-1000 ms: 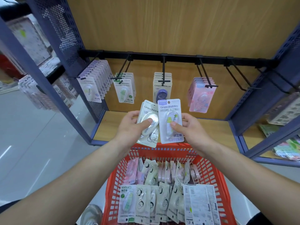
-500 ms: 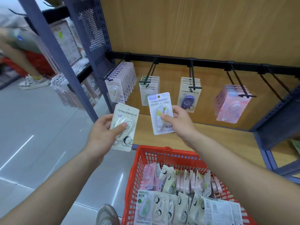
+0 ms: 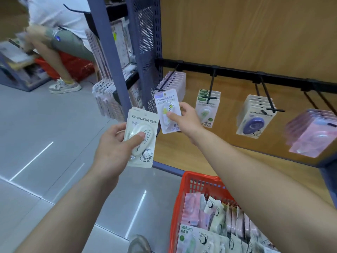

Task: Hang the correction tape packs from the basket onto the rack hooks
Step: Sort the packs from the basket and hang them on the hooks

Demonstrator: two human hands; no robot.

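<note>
My right hand (image 3: 184, 118) grips a lavender-topped correction tape pack (image 3: 166, 110) and holds its top hole just under the tip of the leftmost rack hook (image 3: 165, 83), in front of the matching packs (image 3: 177, 80) hung there. My left hand (image 3: 116, 145) holds a cream correction tape pack (image 3: 141, 141) lower and to the left, off the rack. The red basket (image 3: 193, 181) at the lower right holds several more packs (image 3: 215, 221). Green-label packs (image 3: 207, 108), purple-tape packs (image 3: 255, 121) and pink packs (image 3: 313, 132) hang on hooks further right.
A blue perforated shelf upright (image 3: 145, 52) stands just left of the rack. Another person (image 3: 60, 35) crouches at the far left beside a second red basket (image 3: 73, 64). A bare hook (image 3: 317, 101) sits on the rail near the pink packs. My shoe (image 3: 139, 243) shows at the bottom.
My view has swung left. My right hand has carried the lavender-topped pack up and left to the leftmost hook. My left hand keeps the cream pack, now further apart from the other.
</note>
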